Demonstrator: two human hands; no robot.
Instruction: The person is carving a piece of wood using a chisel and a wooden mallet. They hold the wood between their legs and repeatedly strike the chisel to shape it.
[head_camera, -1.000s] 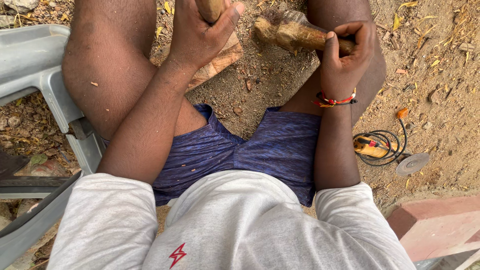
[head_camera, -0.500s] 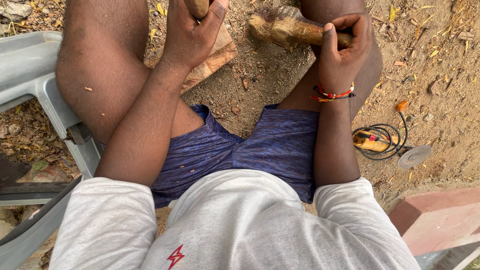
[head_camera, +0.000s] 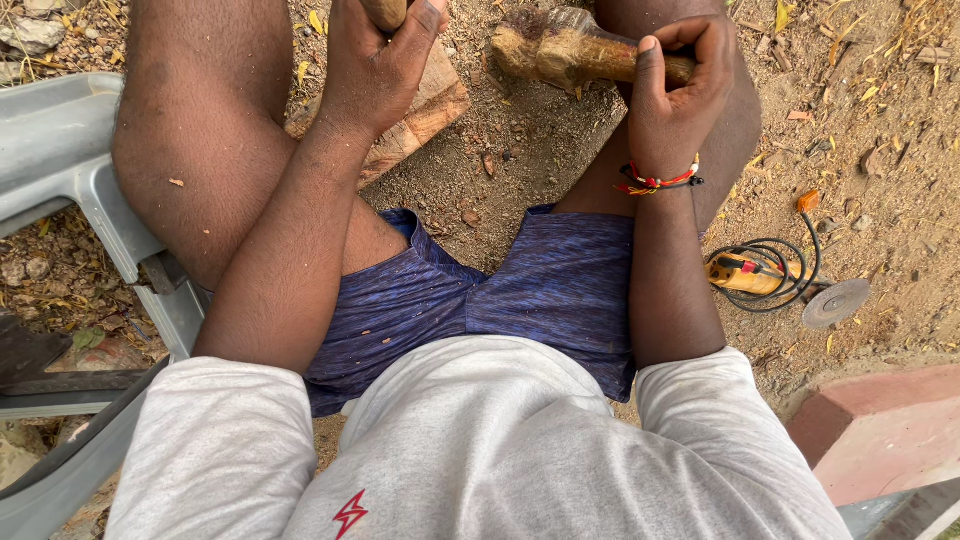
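Right grip (head_camera: 672, 95) clasping wooden mallet (head_camera: 570, 50)

No packages, labels, signs or screens are visible.

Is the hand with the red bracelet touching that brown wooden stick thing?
Touching. The head view shows the right hand with its fingers curled around the wooden piece, thumb pressed on top.

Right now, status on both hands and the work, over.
Left hand shut on wooden handle. Right hand shut on rough wooden piece. Wood block under the hands. Angle grinder lies aside, clear.
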